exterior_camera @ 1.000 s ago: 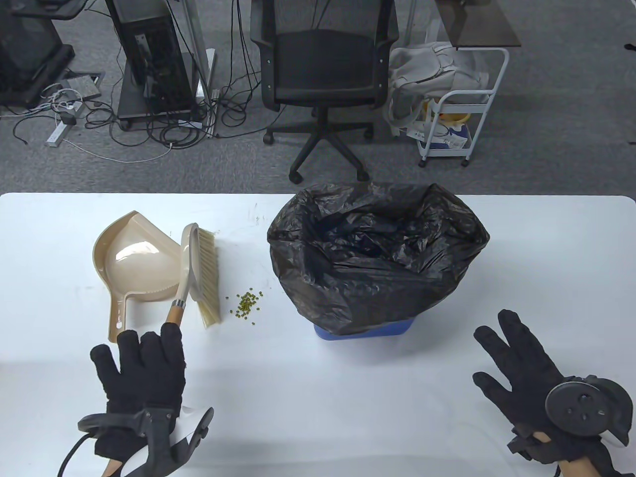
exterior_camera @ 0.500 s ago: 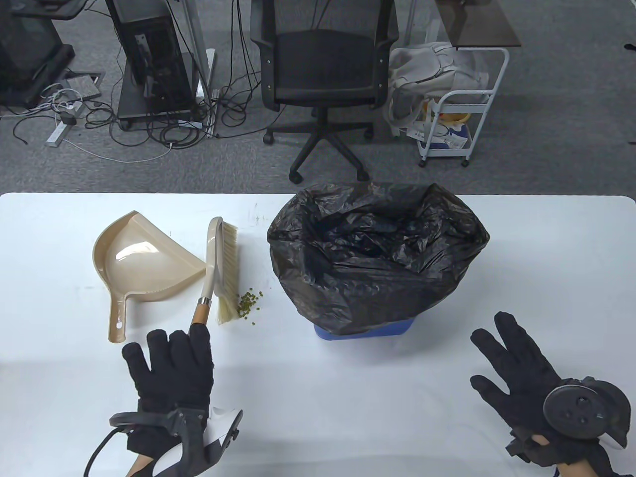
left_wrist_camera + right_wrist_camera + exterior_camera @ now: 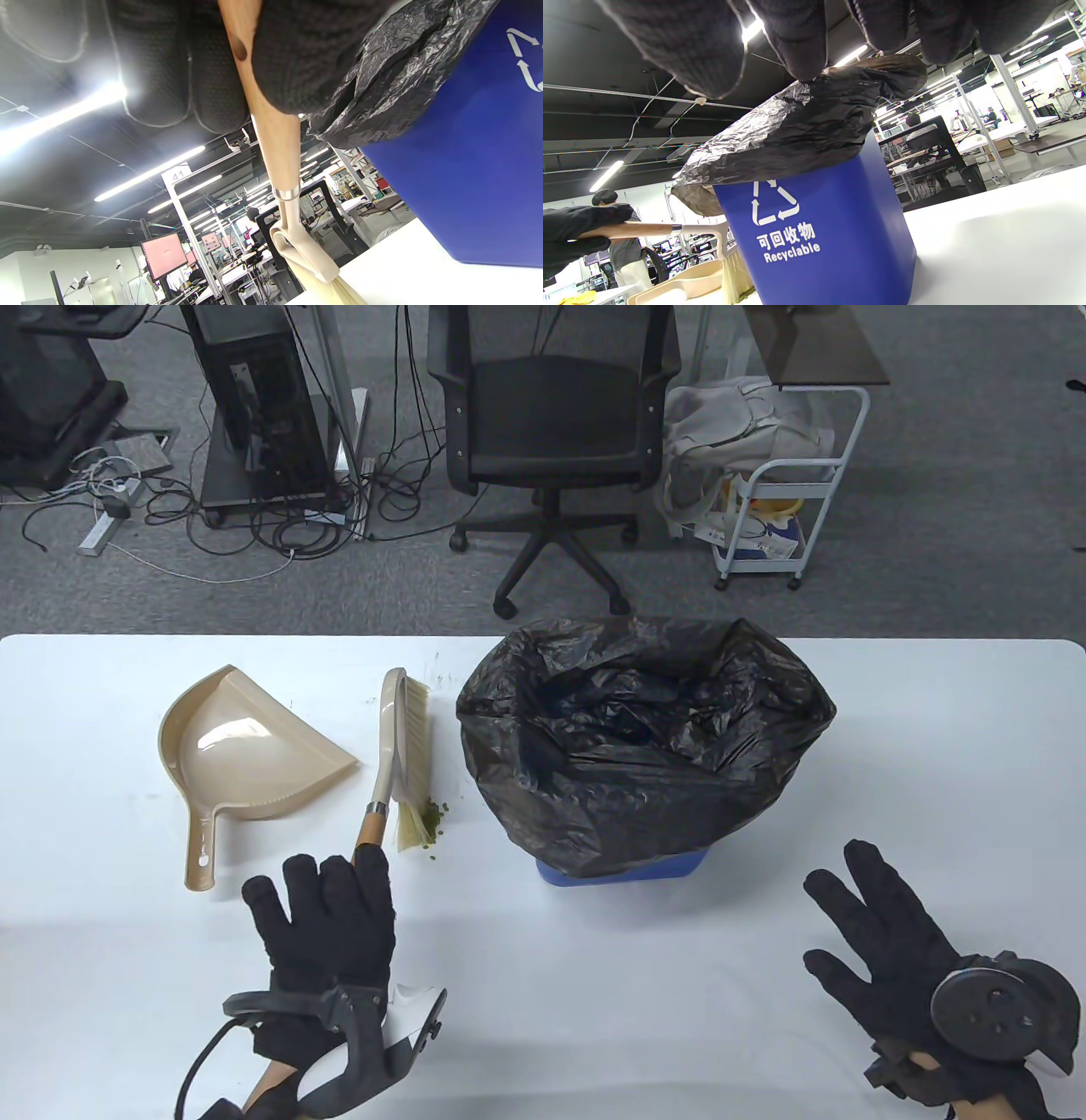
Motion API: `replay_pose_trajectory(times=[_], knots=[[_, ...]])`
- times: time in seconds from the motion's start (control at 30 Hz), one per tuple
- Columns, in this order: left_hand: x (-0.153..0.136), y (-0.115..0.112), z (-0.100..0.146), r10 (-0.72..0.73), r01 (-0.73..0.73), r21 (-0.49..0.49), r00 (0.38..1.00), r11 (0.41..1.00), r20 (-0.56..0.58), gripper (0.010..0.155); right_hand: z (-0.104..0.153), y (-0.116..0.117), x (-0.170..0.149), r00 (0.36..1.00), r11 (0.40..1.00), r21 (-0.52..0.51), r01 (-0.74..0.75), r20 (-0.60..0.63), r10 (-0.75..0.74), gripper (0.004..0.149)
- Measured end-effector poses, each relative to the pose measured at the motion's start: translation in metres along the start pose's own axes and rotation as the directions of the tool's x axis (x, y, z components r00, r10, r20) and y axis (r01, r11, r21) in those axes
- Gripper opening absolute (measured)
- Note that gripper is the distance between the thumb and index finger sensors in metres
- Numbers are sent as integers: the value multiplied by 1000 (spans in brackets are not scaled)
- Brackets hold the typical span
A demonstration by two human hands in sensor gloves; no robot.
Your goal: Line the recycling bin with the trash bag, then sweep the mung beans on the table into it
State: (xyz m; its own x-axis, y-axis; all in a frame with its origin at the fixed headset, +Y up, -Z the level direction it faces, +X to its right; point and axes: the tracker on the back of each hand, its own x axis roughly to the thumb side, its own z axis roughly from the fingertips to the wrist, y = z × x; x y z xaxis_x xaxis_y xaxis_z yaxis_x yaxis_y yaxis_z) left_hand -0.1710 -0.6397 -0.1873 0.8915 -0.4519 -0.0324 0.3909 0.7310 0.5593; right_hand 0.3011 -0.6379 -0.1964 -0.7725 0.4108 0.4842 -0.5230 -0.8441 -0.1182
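The left hand is clamped round the wooden end of the brush handle, near the desk's front edge, left of middle. The right hand rests flat near the front right corner, fingers spread, holding nothing.

The brush looks light and stiff in the handle, soft in the bristles; the wooden grip is the place to hold it, and pressing too hard would likely splay the bristles over the beans. The beans lie in a small heap touching the bristle tips, between the brush and the bin. They are small, hard and round, so I judge they will roll and scatter under a fast stroke; short slow strokes should suit.

The bin stands in the middle of the desk, towards the back, with the bag already draped over its rim. The bag is thin and crinkly and bulges out over the bin's sides, overhanging the desk just beside the beans.

The dustpan lies to the left of the brush, mouth facing right, not held; its handle points toward the front edge. The bin wall blocks any direct sweep, so the beans probably need the dustpan first. Beyond the back edge stand a chair and a cart.
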Motion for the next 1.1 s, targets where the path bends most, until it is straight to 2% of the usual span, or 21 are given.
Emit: replay_pose_trajectory(times=[0.3, 0.63, 0.77, 0.93, 1.1], knots=[[-1, 1, -5, 14, -14, 10, 999, 1000, -41, 60, 1, -1, 0, 1000, 1000, -7, 0, -1, 0, 74], [-6, 24, 0, 141, -136, 65, 987, 989, -83, 59, 0, -1, 1, 1000, 1000, -2, -2, -2, 2, 74], [2, 19, 7, 229, -226, 44, 970, 973, -80, 59, 1, 0, 1, 1000, 1000, -1, -3, -3, 3, 74], [6, 12, 16, 231, -230, 23, 971, 973, -66, 60, 0, 0, 2, 1000, 1000, 0, -7, -5, 7, 74], [-2, 8, 26, 225, -224, 19, 971, 974, -75, 59, -1, 2, 2, 1000, 1000, 5, -13, -9, 13, 74]])
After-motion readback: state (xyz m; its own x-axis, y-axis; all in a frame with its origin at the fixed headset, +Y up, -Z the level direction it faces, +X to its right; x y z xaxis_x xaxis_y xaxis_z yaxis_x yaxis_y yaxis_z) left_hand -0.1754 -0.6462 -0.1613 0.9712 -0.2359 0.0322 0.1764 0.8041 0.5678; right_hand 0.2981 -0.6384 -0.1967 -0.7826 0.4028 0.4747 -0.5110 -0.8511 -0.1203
